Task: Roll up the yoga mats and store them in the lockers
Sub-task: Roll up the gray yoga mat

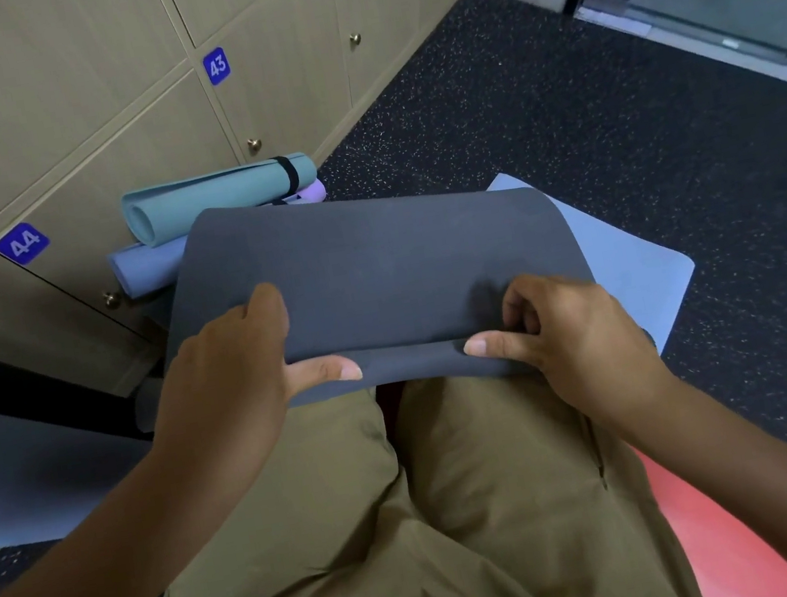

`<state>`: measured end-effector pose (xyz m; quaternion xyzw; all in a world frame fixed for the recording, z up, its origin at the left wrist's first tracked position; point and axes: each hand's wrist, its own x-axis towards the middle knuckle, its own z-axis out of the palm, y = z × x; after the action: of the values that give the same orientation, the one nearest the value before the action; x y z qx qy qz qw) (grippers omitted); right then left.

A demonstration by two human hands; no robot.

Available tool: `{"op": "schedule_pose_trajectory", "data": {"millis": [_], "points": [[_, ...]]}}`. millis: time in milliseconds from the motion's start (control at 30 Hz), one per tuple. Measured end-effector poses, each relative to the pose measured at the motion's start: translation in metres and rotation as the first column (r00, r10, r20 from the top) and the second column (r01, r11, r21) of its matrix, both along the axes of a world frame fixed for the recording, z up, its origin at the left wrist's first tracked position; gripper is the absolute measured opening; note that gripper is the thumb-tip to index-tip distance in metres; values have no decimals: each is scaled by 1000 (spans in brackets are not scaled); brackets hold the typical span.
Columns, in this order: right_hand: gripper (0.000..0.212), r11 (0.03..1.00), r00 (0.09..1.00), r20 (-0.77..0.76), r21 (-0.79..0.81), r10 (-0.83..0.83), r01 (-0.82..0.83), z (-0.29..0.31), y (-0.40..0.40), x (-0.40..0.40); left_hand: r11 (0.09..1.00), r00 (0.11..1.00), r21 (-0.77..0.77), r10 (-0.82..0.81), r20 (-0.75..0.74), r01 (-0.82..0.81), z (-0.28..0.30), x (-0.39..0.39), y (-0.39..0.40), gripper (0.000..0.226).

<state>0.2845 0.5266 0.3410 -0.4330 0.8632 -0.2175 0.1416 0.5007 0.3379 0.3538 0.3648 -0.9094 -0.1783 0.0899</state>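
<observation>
Both hands grip the near folded edge of a dark grey mat (376, 270) above the person's lap. The left hand (231, 367) has its fingers (267, 303) curled over the top of the fold and its thumb laid flat along the lower layer, pinching the mat between them. The right hand (569, 336) does the same from the other side, fingers bent onto the top layer and thumb stretched inward along the lower edge, the two thumb tips pointing at each other with a gap between. The fold runs side to side between the hands, and the mat curves up and away from the fingers toward the lockers (54, 120). Its surface is matte, plain and smooth, with rounded far corners. Under it, beyond the right hand's fingers, a pale blue mat (634, 258) lies flat on the speckled floor (557, 104). Beyond the left hand's fingers, a rolled teal mat (218, 194) with a black strap lies on a rolled blue mat (146, 266), both against the locker doors.
</observation>
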Motion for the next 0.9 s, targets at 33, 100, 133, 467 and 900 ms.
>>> {"op": "schedule_pose_trajectory", "data": {"millis": [33,100,133,467,900], "points": [[67,999,999,-32,-33,17,-18,-3,-1,-2,999,998,-33,-43,-52,41,-5,1,-1,84],[64,995,992,-121,-79,48,-58,-10,-3,-6,987,981,-109,-133,-145,118,-14,2,-6,76],[62,994,990,-128,-89,52,-64,-13,-4,-8,986,973,-109,-147,-176,130,-17,2,-10,73],[34,974,963,183,-153,196,-169,-8,-23,-25,923,866,-124,-385,-319,364,-26,2,-30,39],[24,940,969,107,-289,222,-183,-6,-25,-24,771,829,-395,-558,-39,500,-28,12,-25,37]]}}
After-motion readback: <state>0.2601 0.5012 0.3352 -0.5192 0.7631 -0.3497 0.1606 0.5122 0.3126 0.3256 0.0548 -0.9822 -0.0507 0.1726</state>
